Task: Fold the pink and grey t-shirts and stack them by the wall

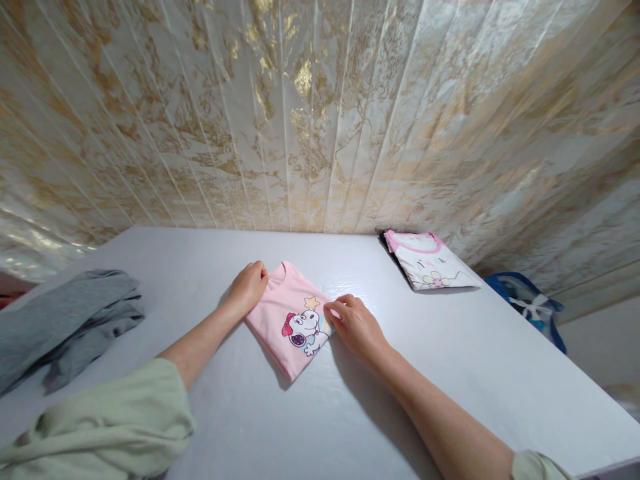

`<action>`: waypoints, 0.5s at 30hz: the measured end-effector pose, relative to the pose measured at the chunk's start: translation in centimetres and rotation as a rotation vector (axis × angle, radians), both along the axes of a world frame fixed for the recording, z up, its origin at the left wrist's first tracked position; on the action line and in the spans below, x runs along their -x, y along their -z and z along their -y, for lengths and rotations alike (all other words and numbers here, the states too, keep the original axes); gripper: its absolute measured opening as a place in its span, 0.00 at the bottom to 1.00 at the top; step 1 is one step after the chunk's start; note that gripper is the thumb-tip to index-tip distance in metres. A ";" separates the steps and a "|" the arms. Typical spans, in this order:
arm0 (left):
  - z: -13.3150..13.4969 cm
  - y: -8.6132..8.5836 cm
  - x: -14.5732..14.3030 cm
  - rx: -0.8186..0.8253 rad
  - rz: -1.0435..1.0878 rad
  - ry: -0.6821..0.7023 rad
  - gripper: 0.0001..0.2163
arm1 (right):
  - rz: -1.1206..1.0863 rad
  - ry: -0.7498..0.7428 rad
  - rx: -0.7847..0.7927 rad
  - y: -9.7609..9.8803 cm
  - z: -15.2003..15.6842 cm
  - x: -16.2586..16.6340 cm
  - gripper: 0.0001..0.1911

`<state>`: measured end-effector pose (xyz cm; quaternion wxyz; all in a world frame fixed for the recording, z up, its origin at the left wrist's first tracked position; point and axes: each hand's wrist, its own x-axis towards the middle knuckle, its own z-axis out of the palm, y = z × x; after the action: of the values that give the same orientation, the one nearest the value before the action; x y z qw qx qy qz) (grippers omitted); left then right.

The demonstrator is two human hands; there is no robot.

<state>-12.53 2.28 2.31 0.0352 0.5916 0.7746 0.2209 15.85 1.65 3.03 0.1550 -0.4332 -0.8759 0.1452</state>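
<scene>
A folded pink shirt (286, 320) with a cartoon dog print lies in the middle of the white table (350, 413). My left hand (249, 285) is curled closed and grips the shirt's upper left edge near the collar. My right hand (356, 325) pinches the shirt's right edge beside the print, fingers pressed together.
A folded white shirt with pink trim (430, 260) lies on a dark item at the table's far right. Grey garments (65, 320) are heaped at the left edge. A blue bag (530, 303) sits beyond the right edge. A gold-patterned wall (320, 113) backs the table.
</scene>
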 end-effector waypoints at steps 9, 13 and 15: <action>-1.0 -0.7 0.4 -0.133 0.004 0.176 0.04 | 0.007 -0.040 0.193 -1.0 1.5 0.2 0.08; -0.7 -3.2 0.4 -0.267 -0.001 0.036 0.08 | -0.017 -0.033 0.154 -1.4 1.9 0.6 0.10; 1.5 -4.3 -1.2 -0.286 -0.009 0.048 0.06 | -0.043 -0.069 0.068 -1.2 1.8 0.7 0.11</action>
<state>-11.35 0.82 6.61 -0.0476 0.6100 0.7210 0.3253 15.15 -0.13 4.21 0.1539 -0.4045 -0.8813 0.1896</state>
